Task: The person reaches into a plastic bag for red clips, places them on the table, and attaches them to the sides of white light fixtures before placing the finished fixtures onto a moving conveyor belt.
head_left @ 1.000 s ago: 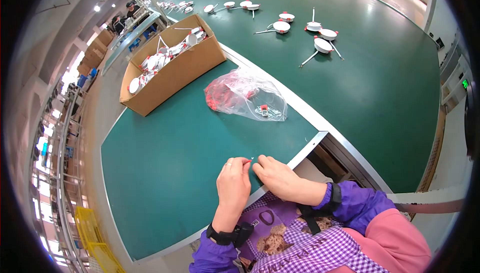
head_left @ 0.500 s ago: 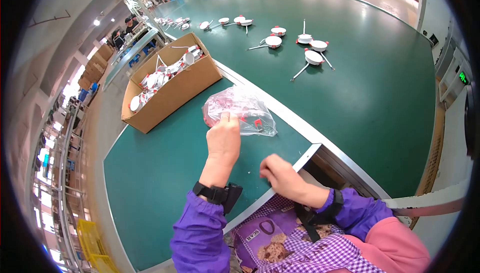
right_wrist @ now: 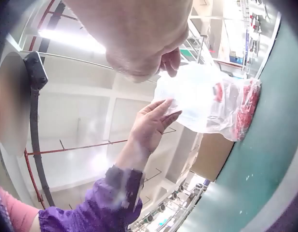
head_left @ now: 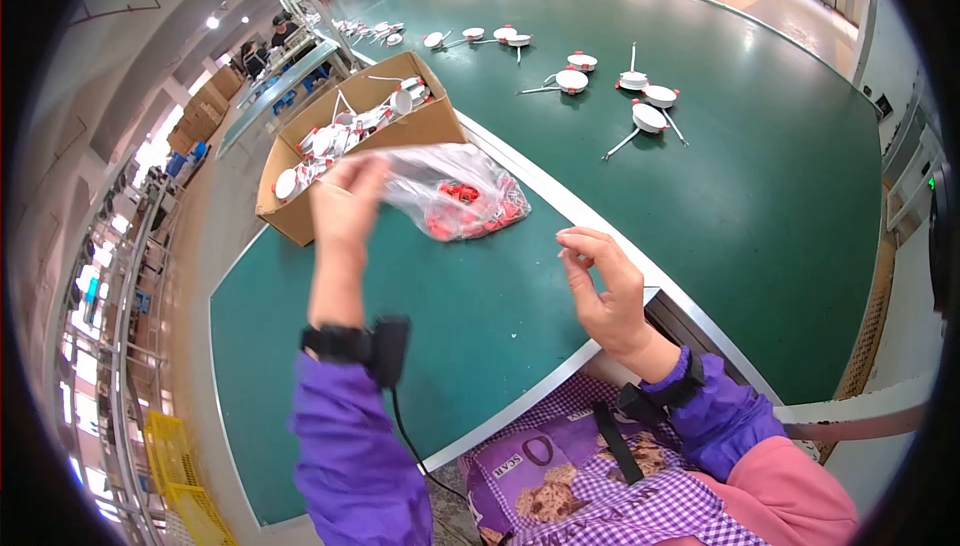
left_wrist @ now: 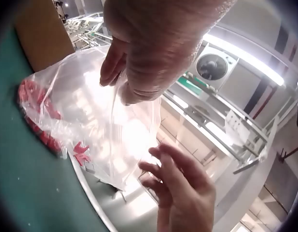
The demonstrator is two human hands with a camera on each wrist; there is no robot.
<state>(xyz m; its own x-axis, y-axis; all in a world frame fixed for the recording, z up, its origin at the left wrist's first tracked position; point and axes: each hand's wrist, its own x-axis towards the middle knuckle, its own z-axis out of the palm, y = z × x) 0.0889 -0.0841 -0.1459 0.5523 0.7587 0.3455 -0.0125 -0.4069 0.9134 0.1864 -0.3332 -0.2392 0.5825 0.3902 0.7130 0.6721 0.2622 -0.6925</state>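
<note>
A clear plastic bag (head_left: 412,174) with small red parts (head_left: 465,208) gathered in its lower end rests on the green table. My left hand (head_left: 345,204) pinches the bag's upper edge and draws it up toward the box; in the left wrist view, thumb and fingers of the left hand (left_wrist: 149,58) close on the film. To the right of the bag, my right hand (head_left: 612,291) is raised with loosely bent fingers and nothing between them. The right wrist view shows the bag (right_wrist: 207,104) stretched out from the left hand (right_wrist: 150,126).
A cardboard box (head_left: 400,141) full of white round lamp-like pieces stands behind the bag. Several more such white pieces (head_left: 648,119) with wires lie on the large green surface (head_left: 760,216) beyond the metal rail (head_left: 560,201). A tiny white bit (head_left: 514,335) lies near the table's front edge.
My left hand went from near the right hand to the bag, then moved left, lifting the bag's edge. The right hand rose forward and its fingers loosened.
</note>
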